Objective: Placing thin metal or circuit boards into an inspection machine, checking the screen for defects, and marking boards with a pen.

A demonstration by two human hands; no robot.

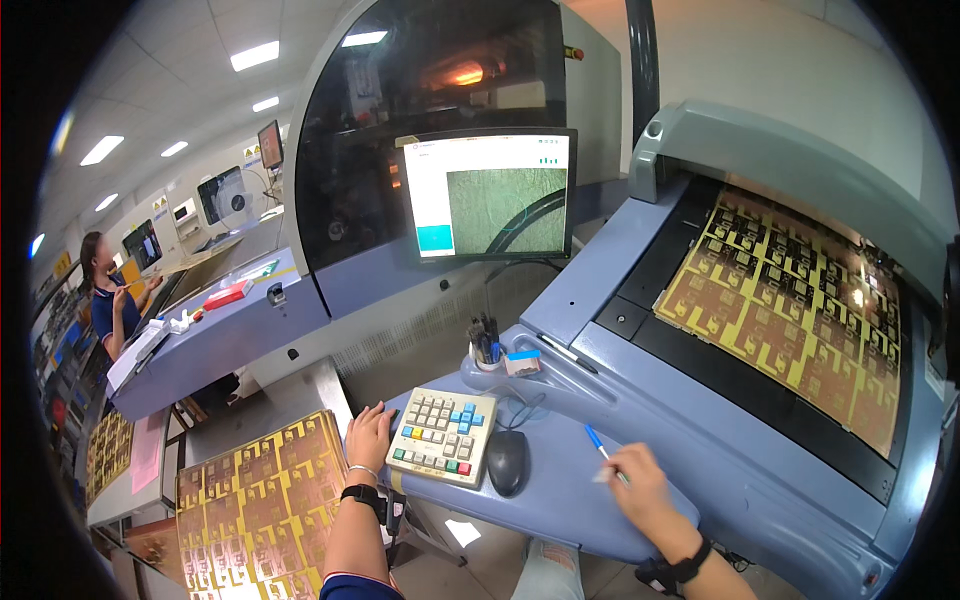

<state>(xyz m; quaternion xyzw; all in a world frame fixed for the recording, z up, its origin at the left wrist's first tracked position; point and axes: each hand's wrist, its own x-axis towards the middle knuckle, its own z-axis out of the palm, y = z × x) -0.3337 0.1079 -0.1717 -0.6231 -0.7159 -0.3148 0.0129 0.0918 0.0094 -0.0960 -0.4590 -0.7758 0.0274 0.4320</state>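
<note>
So, right grip (640, 486) clamped on pen (597, 441); left grip (369, 437) by keypad (441, 437), can't tell if closed. Stray right sweep could bump mouse (508, 465).

Ceiling (180, 75): bright rectangular lights (255, 56) toward the left.
Far left: a co-worker (104, 312) in a dark blue top, standing.
Purple ledge (235, 335): a red box (228, 294) on top.
Side table (118, 506): a pink sheet (150, 455) lying there.
Background: a small raised monitor (270, 145), its screen orange-red.
</note>
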